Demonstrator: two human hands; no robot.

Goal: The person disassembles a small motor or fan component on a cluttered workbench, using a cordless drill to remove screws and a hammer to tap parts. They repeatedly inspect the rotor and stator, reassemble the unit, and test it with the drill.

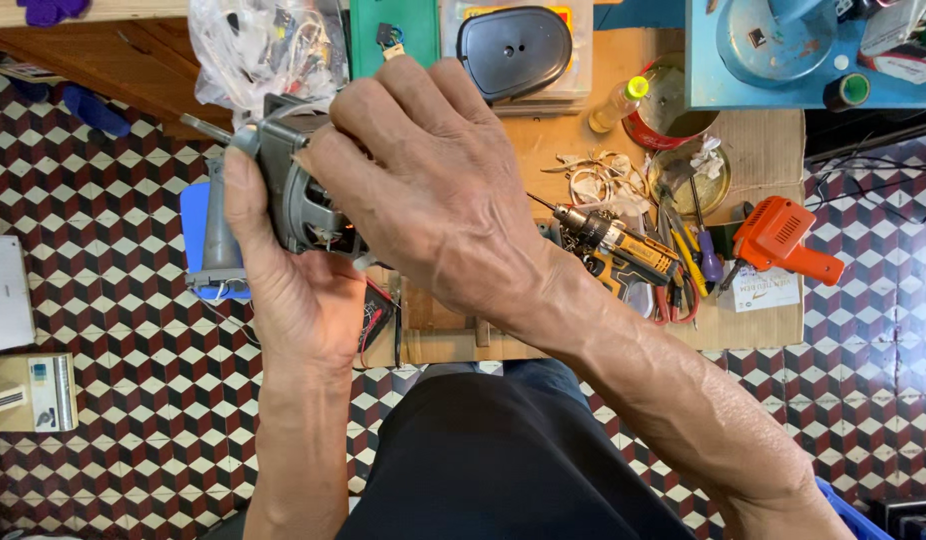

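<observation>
Left hand (298, 300) curls tight around the grey electric motor (283, 190), lifted clear of the bench; right hand (433, 180) closes fingers over its top. Looks heavy, rigid metal, best gripped round the housing, not the thin shaft beyond the fingertips.

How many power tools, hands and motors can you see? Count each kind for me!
Hands: 2, the left hand and the right hand
Grey motor, held in both hands: 1
Power tools: 2, the yellow-and-black drill and the orange gun-shaped tool
Total: 5
</observation>
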